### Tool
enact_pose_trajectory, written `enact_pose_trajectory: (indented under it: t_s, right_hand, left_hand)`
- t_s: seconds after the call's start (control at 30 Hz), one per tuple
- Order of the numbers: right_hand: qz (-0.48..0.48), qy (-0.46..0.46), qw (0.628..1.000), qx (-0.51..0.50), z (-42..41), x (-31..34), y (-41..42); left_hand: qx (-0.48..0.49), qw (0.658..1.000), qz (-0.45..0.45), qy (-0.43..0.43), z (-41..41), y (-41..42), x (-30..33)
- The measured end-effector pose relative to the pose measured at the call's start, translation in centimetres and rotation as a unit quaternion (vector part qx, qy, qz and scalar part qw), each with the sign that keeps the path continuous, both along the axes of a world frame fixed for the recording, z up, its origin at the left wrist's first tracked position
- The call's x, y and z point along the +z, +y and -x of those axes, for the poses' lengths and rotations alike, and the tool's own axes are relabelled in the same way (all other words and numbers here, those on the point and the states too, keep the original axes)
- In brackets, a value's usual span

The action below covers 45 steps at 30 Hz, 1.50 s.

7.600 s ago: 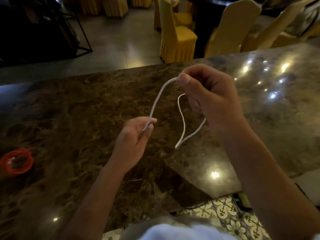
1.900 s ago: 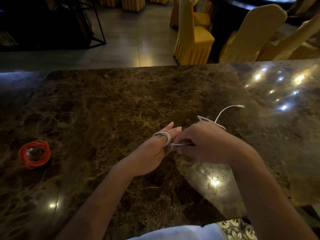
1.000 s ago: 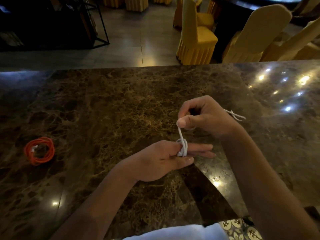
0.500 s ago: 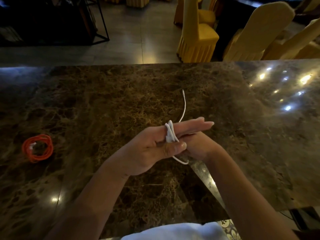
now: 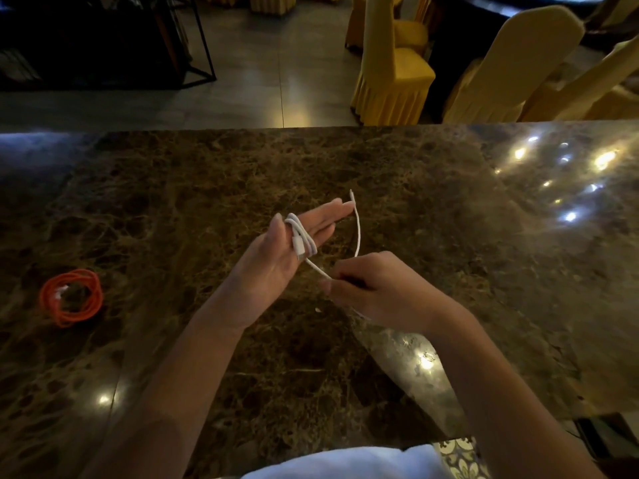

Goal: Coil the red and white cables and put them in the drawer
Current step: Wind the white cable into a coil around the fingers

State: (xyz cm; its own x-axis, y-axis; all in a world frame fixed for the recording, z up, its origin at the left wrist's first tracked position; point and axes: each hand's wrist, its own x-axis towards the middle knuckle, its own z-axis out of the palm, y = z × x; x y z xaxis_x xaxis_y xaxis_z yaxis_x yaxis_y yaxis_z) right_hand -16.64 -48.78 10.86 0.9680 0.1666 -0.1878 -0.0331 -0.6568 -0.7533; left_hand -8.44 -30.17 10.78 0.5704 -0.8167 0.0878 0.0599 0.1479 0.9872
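Marble counter point(image 5: 432, 209) was spread under both hands. White cable point(image 5: 300, 240) was wound around the flat, open fingers of the left hand point(image 5: 276, 257), its tail pinched tight by the right hand point(image 5: 377, 288) at four o'clock. Red cable point(image 5: 71, 297) was left coiled at nine o'clock.

The left hand point(image 5: 276, 257) is lying palm-up with the white cable point(image 5: 301, 240) looped around its fingers point(image 5: 323, 219); the right hand point(image 5: 377, 292) is pinching the cable's free stretch.
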Motion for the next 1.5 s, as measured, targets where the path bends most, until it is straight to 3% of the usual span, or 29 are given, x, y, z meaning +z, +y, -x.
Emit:
enact_pose_trajectory:
  t_s: [0.1, 0.23, 0.3, 0.4, 0.53, 0.77, 0.87, 1.03, 1.27, 1.5]
  right_hand:
    - [0.052, 0.037, 0.998, 0.003, -0.2, 0.8, 0.0]
    - [-0.038, 0.113, 0.993, -0.013, -0.7, 0.3, -0.9]
    - [-0.090, 0.100, 0.990, -0.032, -0.6, -0.4, -1.2]
    - [-0.131, 0.043, 0.990, -0.041, -0.2, -0.6, -1.2]
    - [-0.011, -0.044, 0.999, -0.007, 0.2, 0.6, -0.6]
    - [0.097, -0.023, 0.989, 0.106, 0.5, 3.4, -1.4]
    - [0.117, -0.036, 0.984, 0.126, 0.2, 4.2, -1.5]
    - [0.078, -0.031, 0.992, 0.094, -0.5, 5.4, -3.3]
    - [0.059, -0.009, 0.987, 0.152, -1.3, 6.0, -3.3]
    - [-0.123, 0.008, 0.982, 0.140, -2.5, 4.9, -4.1]
  left_hand:
    - [0.012, 1.000, -0.016, -0.020, 0.0, 0.0, -0.3]
    - [0.002, 0.999, 0.019, -0.031, 0.3, 0.3, 0.3]
    - [0.004, 0.998, 0.023, -0.056, 0.2, 0.2, 0.8]
    - [0.055, 0.992, -0.052, -0.102, -0.2, 0.3, -0.1]
    - [0.049, 0.982, -0.150, -0.108, 0.3, 0.2, -1.7]
    - [0.020, 0.979, -0.130, -0.156, 1.5, -1.0, -3.4]
    - [-0.005, 0.983, -0.124, -0.136, 2.0, -1.2, -3.2]
    - [-0.046, 0.978, -0.162, -0.120, 2.3, -1.0, -3.3]
    - [-0.072, 0.979, -0.179, -0.066, 2.6, -0.8, -3.1]
    - [-0.047, 0.979, -0.172, -0.103, 1.4, 0.1, -1.5]
